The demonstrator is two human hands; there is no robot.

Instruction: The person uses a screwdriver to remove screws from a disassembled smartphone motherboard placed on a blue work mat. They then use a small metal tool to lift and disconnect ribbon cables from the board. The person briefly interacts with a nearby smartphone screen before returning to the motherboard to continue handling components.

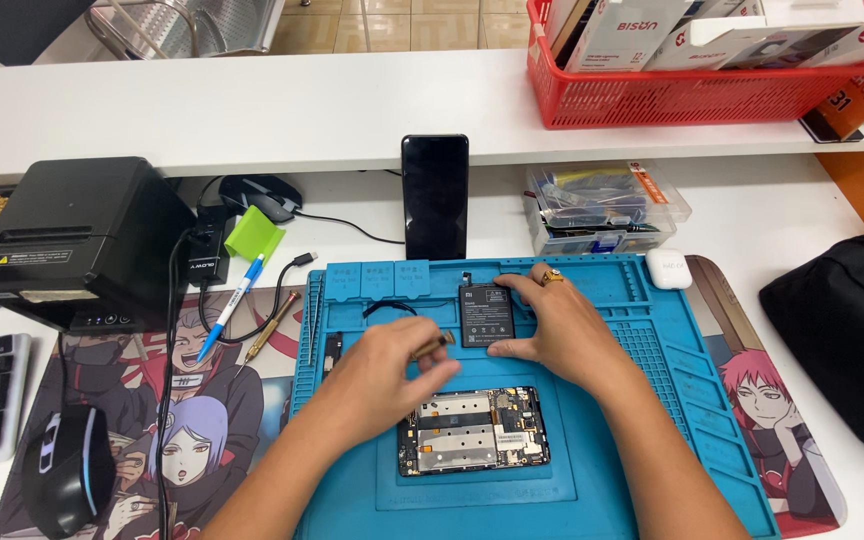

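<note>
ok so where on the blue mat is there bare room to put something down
Bare: the blue mat below the opened phone, and its gridded right side past the right hand. Crowded: the middle, where the left hand holds a tool beside the battery.

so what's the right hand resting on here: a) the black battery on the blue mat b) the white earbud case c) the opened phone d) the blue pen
a: the right hand has fingers on both ends of the black battery, which lies on the blue mat above the opened phone; the left hand holds a small tool.
</note>
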